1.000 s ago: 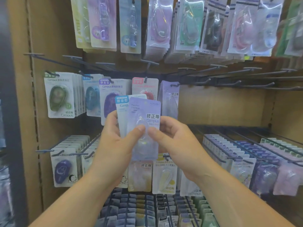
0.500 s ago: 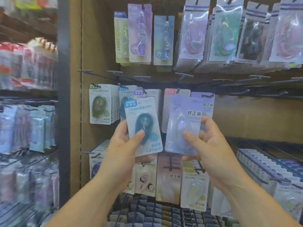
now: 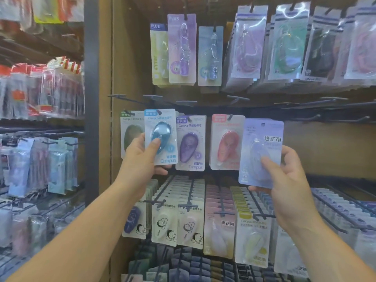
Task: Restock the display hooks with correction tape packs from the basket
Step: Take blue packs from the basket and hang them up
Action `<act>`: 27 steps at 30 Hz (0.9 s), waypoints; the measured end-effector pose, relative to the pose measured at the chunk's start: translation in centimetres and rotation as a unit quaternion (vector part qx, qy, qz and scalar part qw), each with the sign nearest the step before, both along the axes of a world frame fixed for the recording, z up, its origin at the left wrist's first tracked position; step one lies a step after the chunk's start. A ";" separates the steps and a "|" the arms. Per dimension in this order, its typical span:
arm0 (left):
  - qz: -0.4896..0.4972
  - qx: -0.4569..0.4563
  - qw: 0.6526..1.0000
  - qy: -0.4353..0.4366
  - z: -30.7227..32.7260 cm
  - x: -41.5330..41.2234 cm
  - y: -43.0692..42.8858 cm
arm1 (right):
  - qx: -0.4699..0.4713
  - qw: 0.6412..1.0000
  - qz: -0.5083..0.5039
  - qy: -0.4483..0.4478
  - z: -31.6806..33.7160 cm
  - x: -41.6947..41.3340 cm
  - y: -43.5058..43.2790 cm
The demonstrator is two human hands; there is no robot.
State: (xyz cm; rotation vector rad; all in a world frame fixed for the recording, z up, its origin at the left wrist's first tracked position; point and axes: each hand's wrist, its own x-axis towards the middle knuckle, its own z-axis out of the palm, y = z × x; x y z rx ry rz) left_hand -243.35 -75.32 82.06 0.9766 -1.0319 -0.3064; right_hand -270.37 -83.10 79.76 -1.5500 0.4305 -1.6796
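My left hand (image 3: pixel 140 159) pinches a blue correction tape pack (image 3: pixel 160 137), held up against the middle row with its top hole at a hook (image 3: pixel 158 112). Beside it hang a green pack (image 3: pixel 130 135), a purple pack (image 3: pixel 190 143) and a red pack (image 3: pixel 226 142). My right hand (image 3: pixel 284 180) grips a lilac correction tape pack (image 3: pixel 260 151) in front of the shelf, to the right of the red pack. No basket is in view.
Bare hooks (image 3: pixel 325 119) jut out on the right of the middle row. Full rows of packs (image 3: pixel 203 220) hang below, and larger packs (image 3: pixel 284 47) hang above. A dark post (image 3: pixel 91 98) separates a neighbouring rack (image 3: pixel 40 139) on the left.
My hands have moved apart. The left one lifted the blue pack up and left to the hook row; the right one carried the lilac pack rightwards. The camera view swung left.
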 end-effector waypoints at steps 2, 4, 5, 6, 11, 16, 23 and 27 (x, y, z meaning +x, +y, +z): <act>0.000 0.005 1.000 0.008 -0.1 0.0 -0.4 | 0.000 1.000 0.003 -0.001 0.2 -0.1 0.0; 0.003 0.008 1.000 0.017 -0.2 -0.1 -0.9 | -0.003 1.000 -0.002 -0.001 0.4 -0.2 0.0; 0.008 0.009 1.000 0.020 -0.2 -0.2 -1.2 | -0.007 1.000 -0.010 -0.001 0.4 -0.3 0.0; 0.012 0.008 1.000 0.023 -0.2 -0.2 -1.5 | -0.010 1.000 -0.017 -0.001 0.5 -0.4 -0.1; 0.042 0.011 0.999 0.033 -0.4 -0.8 -3.2 | -0.007 0.999 -0.036 -0.009 0.6 -1.0 -0.5; 0.075 0.013 0.997 0.031 -0.5 -0.9 -4.2 | -0.009 0.998 -0.053 -0.013 0.8 -1.6 -0.5; 0.113 0.015 0.993 -0.007 -0.9 -0.6 -4.1 | -0.006 0.998 -0.057 -0.004 1.1 -2.2 -0.8; 0.112 0.017 0.994 -0.012 -1.1 -0.4 -4.3 | 0.001 0.998 -0.066 0.004 1.3 -2.3 -0.7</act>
